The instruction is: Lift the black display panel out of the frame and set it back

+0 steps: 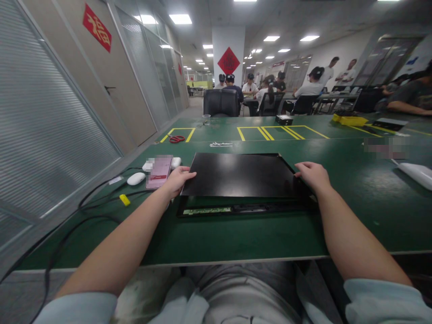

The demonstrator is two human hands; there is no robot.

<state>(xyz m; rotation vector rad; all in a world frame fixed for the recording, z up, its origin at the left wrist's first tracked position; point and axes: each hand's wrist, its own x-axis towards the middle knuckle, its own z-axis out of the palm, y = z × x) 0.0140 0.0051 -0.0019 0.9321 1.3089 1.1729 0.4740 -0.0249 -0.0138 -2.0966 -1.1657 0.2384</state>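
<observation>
A flat black screen panel (236, 175) lies slightly askew over a thin black frame (256, 208). Along the frame's near side a green circuit board strip (207, 210) is exposed. My left hand (179, 181) grips the panel's left edge, thumb on top and fingers beneath. At the right edge, my right hand (313, 177) is closed, thumb and forefinger pinched at the panel's side right beside the frame. The exact contact of the right fingertips is hard to make out. Much of the frame is hidden beneath the panel.
Left of the panel lie a phone (159, 172), a white mouse-shaped item (136, 178), a yellow tag (124, 200) and black cables (91, 207). Farther back are red-handled scissors (177, 139), a clear cup (206, 119), a black box (284, 119) and a yellow tray (349, 120). People sit beyond.
</observation>
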